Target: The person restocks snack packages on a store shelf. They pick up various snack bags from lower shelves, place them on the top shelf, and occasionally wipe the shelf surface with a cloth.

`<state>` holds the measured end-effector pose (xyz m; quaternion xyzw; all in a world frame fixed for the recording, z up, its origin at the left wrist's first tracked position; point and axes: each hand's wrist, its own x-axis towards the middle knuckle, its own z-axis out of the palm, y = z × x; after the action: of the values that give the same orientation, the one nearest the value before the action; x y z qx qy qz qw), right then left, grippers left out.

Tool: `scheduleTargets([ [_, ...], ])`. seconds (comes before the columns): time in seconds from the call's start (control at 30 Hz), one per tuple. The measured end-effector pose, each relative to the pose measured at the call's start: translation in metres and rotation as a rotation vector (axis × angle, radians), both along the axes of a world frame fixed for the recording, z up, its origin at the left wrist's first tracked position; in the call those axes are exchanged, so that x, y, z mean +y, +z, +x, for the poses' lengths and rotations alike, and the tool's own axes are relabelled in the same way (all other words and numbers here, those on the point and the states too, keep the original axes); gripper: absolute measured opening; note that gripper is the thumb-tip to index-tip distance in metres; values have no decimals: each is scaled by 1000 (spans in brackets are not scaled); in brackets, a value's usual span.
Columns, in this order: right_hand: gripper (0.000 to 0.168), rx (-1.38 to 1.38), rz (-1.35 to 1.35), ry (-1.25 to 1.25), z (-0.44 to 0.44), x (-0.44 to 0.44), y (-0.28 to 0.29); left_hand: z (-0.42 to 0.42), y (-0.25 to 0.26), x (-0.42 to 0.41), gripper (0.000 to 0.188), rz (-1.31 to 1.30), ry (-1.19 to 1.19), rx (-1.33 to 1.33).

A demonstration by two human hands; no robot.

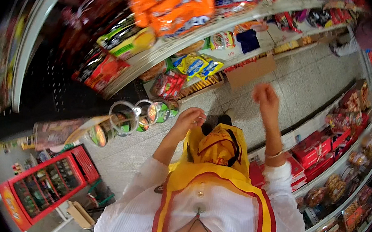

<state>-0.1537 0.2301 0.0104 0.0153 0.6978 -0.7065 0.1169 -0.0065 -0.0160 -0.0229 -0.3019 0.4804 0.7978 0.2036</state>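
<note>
My left hand (189,119) is in front of my body with loosely bent fingers and nothing visible in it. It is nearest to red packets (169,84) and yellow-and-blue snack bags (198,65) on a low shelf, without touching them. Farther forward, my right hand (267,94) is raised over the tiled floor. Motion blur hides how its fingers lie, and no held thing shows. A brown cardboard flap (251,72) is beyond it, by the bottom shelf. I wear a yellow apron (218,145) with red trim.
Large orange packs (175,8) fill an upper shelf (180,37). Round tubs (99,134) stand near a clear ring-shaped fixture (124,118) on my left. A red drinks cooler (49,183) is behind on the left. Red boxes (313,148) line the right shelf. Another person's foot (346,48) shows far ahead.
</note>
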Motion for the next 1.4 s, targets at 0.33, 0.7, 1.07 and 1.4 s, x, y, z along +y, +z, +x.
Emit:
scheduleTargets([
  [0.33,15,-809,-129,-147,122,53,-151,-143,-202,10,46,-387,191,-87],
  [0.7,13,-743,-231,-166,81,31,-203,-174,-244,-34,62,-1865,-551,138],
  [1.07,62,167,467,95,-11,-32,-202,-209,-150,-57,26,-1789,-224,513],
  [1.4,54,622,578,87,-53,-46,-178,-173,-64,69,38,-342,502,40],
])
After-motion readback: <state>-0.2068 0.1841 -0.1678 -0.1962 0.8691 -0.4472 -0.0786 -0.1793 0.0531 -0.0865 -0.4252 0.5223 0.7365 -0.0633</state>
